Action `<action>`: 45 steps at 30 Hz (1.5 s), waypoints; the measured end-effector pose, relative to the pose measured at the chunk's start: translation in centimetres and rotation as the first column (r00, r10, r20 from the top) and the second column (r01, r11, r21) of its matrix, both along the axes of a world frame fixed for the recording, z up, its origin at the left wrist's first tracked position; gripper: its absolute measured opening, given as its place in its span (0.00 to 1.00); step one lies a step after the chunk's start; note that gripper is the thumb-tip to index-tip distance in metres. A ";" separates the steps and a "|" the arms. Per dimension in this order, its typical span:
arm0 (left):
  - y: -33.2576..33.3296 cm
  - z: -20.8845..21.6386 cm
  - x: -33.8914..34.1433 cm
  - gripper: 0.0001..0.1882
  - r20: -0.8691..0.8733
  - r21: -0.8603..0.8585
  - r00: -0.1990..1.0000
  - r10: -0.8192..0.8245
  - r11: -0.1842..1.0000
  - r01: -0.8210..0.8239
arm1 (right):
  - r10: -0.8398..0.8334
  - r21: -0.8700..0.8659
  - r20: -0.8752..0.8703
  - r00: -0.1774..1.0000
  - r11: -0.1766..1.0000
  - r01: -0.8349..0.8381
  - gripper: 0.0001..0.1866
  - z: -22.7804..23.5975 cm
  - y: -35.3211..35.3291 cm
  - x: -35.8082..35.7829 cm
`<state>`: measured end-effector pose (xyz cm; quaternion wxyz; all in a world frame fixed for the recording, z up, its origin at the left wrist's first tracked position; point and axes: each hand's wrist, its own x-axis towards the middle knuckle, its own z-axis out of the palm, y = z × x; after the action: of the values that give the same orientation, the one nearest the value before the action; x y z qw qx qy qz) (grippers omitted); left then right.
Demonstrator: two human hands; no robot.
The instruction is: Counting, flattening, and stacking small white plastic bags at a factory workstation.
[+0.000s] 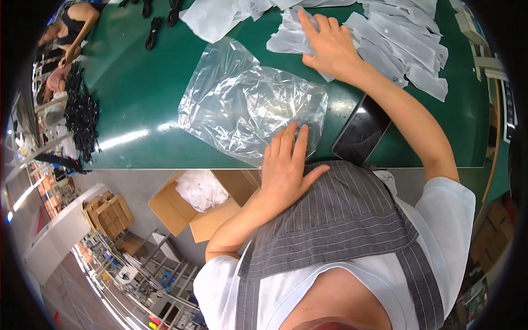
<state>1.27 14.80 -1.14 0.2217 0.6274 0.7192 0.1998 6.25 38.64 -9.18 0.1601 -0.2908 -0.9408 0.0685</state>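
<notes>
A large clear plastic bag (236,104) lies crumpled on the green table in front of me. My left hand (283,162) rests on its near edge, fingers stretched out and thumb spread to the right. Farther off, my right hand (333,49) reaches onto a small frosted plastic bag (289,34), with fingers extended over it. More frosted bags (396,41) are spread in an overlapping pile to the right of that hand. A dark smartphone (362,132) lies under my right forearm, near the table edge.
Coiled black cables (153,34) lie at the far left, and a heap of black cables (81,113) sits at the table's left end. Below the edge stands an open cardboard box (206,223) holding white plastic. Another person (77,27) is at the upper left.
</notes>
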 end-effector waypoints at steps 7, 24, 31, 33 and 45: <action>-2.0 -3.4 -1.8 0.13 -0.176 0.103 0.944 0.280 0.959 -0.265 | 0.228 -0.804 -0.296 0.928 0.465 -0.371 0.41 9.2 -2.5 7.4; 4.5 3.2 4.7 0.09 -0.064 0.464 0.899 -0.434 0.784 0.412 | 0.432 -0.238 -0.320 0.843 0.825 -0.512 0.48 5.9 -14.1 -1.2; -5.4 -0.7 -2.9 0.19 0.360 0.578 0.799 0.482 0.557 -0.596 | 0.215 -0.339 -0.387 0.897 0.871 -0.355 0.48 5.2 -11.9 -2.2; -5.6 -1.4 -2.4 0.22 0.808 -0.057 0.328 0.489 0.619 -0.783 | 0.191 -0.422 -0.377 0.906 0.836 -0.351 0.45 5.4 -12.9 -3.4; -12.0 -2.6 -4.5 0.13 0.523 -0.246 0.681 0.513 0.855 -0.456 | 0.106 -0.345 -0.247 0.963 0.919 -0.189 0.45 1.7 -12.1 -11.8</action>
<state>-3.21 2.79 -3.73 0.3953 0.3136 0.7677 0.3951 -5.54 26.52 -7.53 0.2024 -0.2338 -0.9068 0.2864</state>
